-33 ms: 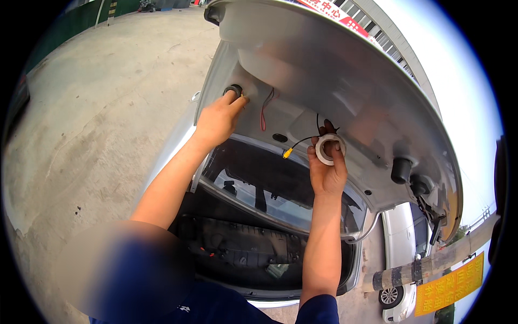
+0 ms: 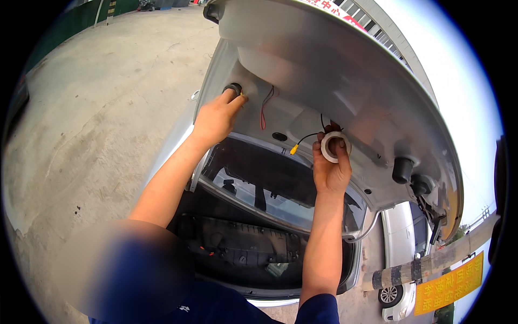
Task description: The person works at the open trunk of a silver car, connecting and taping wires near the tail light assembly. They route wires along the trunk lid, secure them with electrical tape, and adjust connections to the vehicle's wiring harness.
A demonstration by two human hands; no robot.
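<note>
Left hand fingertips pinching black grommet on raised tailgate — right hand clamped round tape roll — light, stiff; best gripped by rim

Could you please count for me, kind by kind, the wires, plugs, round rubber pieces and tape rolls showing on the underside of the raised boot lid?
Red wires: 1
Black wires: 1
Yellow plugs: 1
Round black rubber pieces: 3
Tape rolls: 1
Total: 7

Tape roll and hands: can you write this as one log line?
left hand: at black grommet | right hand: holds tape roll | tailgate: raised
</note>
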